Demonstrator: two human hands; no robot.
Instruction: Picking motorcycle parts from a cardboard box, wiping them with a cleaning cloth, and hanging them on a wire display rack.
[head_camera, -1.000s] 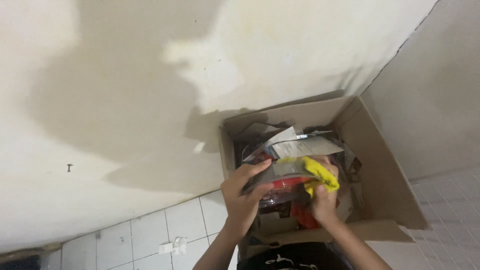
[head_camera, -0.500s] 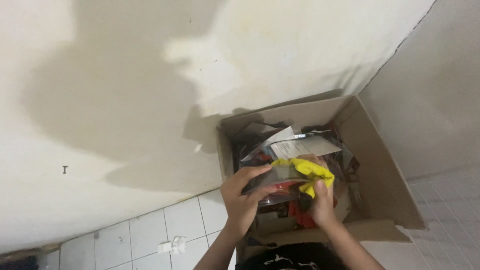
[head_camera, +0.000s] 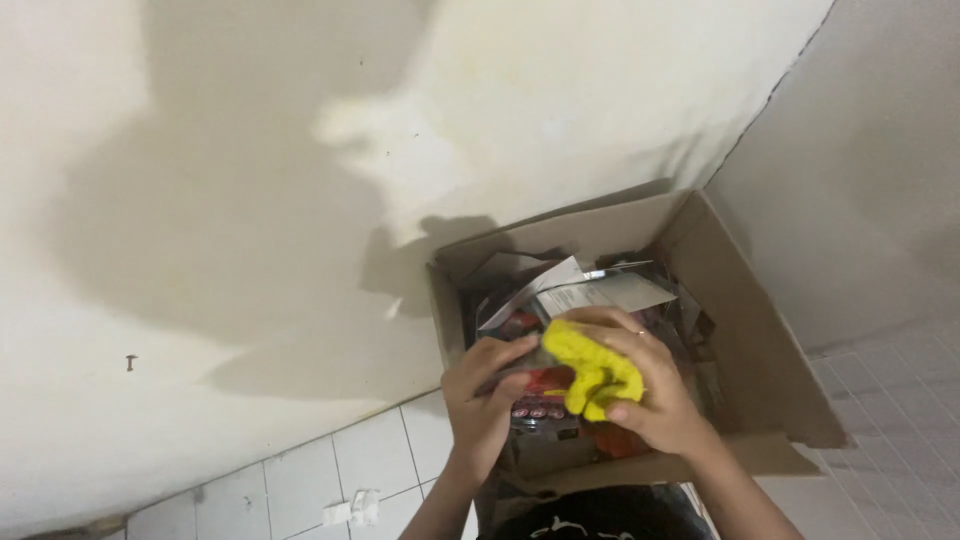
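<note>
Landmark: open cardboard box (head_camera: 760, 330), set in the corner where two walls meet.
Wall left of box: cream, stained, shadowed; small nail (head_camera: 130, 361).
Floor below-left of box: white tiles; crumpled white paper scrap (head_camera: 352, 508).

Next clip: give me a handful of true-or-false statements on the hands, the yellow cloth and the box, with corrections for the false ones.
1. The right hand grips a yellow cloth. True.
2. The cardboard box is shut and taped. False: its flaps are open and packets and paper show inside.
3. The left hand is over the box's contents, holding a packet. True.
4. The yellow cloth lies on the floor tiles. False: it is held over the box, off the floor.
5. The box stands in a corner where two pale walls meet. True.
6. The left hand rests flat on the wall. False: it is at the box, beside the right hand.
</note>
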